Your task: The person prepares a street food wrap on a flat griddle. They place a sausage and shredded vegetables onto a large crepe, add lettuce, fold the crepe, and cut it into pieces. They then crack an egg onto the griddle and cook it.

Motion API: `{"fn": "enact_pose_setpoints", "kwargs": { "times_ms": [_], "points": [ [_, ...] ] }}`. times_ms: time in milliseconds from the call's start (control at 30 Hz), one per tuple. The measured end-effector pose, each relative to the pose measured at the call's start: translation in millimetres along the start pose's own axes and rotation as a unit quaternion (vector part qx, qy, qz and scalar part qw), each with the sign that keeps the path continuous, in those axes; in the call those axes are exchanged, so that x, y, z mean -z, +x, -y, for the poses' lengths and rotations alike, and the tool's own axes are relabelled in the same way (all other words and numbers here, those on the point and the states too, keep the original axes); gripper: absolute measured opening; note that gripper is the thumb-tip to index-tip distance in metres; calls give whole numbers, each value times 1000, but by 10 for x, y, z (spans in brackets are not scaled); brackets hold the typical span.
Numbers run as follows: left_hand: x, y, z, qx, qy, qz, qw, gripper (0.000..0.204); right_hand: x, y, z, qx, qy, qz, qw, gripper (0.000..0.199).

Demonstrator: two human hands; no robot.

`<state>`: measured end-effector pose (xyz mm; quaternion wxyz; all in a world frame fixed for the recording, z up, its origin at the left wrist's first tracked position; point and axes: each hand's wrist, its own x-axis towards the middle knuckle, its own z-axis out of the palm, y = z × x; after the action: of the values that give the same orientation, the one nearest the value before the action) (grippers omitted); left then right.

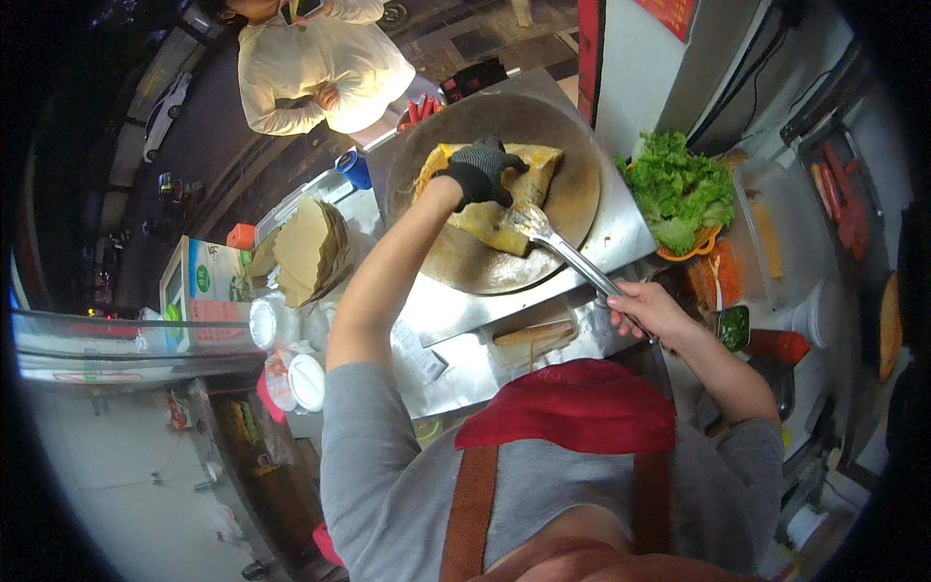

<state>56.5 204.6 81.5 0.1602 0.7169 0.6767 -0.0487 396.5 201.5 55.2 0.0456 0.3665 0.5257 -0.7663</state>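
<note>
While atop the pancake [495, 229], our left grip (dark-gloved) [480, 173] unclenched, our right grip [648, 307] firm around metal tongs [580, 262].

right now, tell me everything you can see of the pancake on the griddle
The pancake looks thin and soft, golden yellow with browner patches. It appears folded into an angular shape and lies on the round griddle. Its left edge looks rougher and more orange. The gloved left hand lies over its middle, hiding part of it; the tips of the metal tongs, held in the right hand, appear to touch its right side. What the folds hold cannot be told.
</note>
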Motion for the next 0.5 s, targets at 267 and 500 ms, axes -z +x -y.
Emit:
{"fn": "enact_pose_setpoints", "kwargs": {
  "times_ms": [267, 500],
  "points": [
    [1, -26, -252, 89, -16, 7, 996, 51, 651, 448, 614, 182, -128, -173, 960, 38],
    [-323, -259, -223, 82, -12, -98, 992, 43, 824, 716, 692, 137, -252, -91, 954, 38]
  ]
}}
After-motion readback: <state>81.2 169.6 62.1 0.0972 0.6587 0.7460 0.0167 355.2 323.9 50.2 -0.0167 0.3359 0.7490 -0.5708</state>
